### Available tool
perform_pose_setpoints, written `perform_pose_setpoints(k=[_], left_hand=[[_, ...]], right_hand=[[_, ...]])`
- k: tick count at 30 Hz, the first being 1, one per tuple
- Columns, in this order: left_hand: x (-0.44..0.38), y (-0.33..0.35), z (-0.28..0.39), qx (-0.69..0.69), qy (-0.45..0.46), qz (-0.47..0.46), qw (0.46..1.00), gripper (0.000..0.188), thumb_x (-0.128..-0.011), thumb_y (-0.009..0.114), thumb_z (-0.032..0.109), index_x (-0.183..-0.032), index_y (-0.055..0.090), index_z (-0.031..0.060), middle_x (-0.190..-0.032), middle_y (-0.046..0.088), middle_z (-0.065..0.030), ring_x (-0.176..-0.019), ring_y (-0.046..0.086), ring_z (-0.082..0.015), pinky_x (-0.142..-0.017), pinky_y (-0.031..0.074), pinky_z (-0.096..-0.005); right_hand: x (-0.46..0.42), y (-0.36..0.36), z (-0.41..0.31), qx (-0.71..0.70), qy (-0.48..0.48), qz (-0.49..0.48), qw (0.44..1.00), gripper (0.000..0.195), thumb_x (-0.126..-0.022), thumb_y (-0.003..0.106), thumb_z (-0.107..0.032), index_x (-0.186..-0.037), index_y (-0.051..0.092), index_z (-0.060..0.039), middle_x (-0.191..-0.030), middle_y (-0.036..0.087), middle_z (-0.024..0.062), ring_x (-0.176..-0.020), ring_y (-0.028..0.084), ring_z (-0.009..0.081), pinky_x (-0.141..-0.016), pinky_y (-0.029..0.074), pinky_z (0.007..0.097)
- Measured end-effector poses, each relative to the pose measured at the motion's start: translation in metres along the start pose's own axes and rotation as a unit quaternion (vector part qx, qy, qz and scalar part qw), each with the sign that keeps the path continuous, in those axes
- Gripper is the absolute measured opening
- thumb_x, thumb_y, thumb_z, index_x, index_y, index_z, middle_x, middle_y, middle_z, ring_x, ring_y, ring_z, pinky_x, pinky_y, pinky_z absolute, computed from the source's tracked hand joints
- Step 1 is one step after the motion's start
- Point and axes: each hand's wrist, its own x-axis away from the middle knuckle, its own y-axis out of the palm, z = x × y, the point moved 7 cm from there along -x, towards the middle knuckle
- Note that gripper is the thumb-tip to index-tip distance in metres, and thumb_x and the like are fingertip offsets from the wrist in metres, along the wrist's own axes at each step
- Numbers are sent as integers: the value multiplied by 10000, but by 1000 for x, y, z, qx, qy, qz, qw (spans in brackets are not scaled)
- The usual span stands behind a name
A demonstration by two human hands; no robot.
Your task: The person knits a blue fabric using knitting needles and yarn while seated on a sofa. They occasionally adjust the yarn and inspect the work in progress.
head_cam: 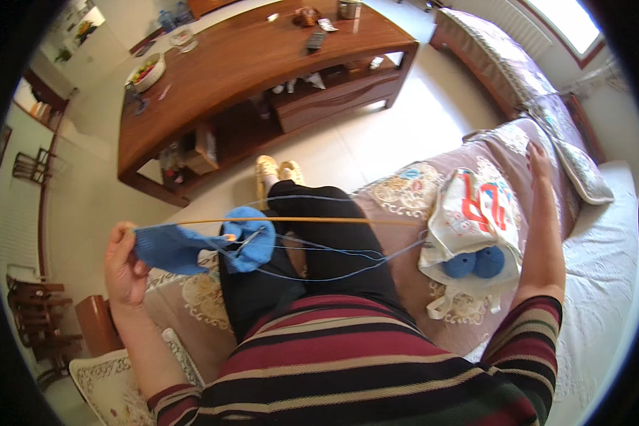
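My left hand [126, 266] grips the end of a piece of blue knitting [170, 249], held out at the left. A long wooden knitting needle [298, 219] runs from the knitting to the right, across my lap. A second blue knitted piece [250, 239] lies over my leg. Blue yarn strands [330, 249] stretch from there towards a white cloth bag [460, 213] with red print. Two blue yarn balls [474, 262] sit at the bag's mouth. My right hand [539, 160] is raised beyond the bag at the right, and whether it holds anything cannot be told.
A wooden coffee table [255, 53] stands in front, bearing a fruit basket [148, 72], a remote control [315, 40] and a metal canister [350, 8]. I sit on a sofa with a patterned cover [404, 186]. A cushion [112, 386] lies at the lower left.
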Motion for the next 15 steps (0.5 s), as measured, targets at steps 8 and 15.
perform_pose_setpoints(k=[8, 15], left_hand=[[21, 95, 17, -2, 6, -122, 993, 76, -902, 618, 135, -929, 585, 73, -707, 580, 9, -466, 428, -16, -381, 314, -143], [39, 132, 9, 45, 34, -206, 977, 74, -926, 601, 106, -975, 599, 51, -738, 597, 3, -523, 440, -15, -458, 338, -143]], right_hand=[[252, 227, -282, -287, -139, -411, 854, 238, -946, 554, -193, -1139, 618, -70, -909, 613, -10, -824, 575, 80, -775, 486, 253], [444, 283, -371, -306, -155, -661, 667, 429, -1007, 421, -355, -1169, 613, -8, -1065, 646, 97, -968, 605, 177, -882, 476, 323]])
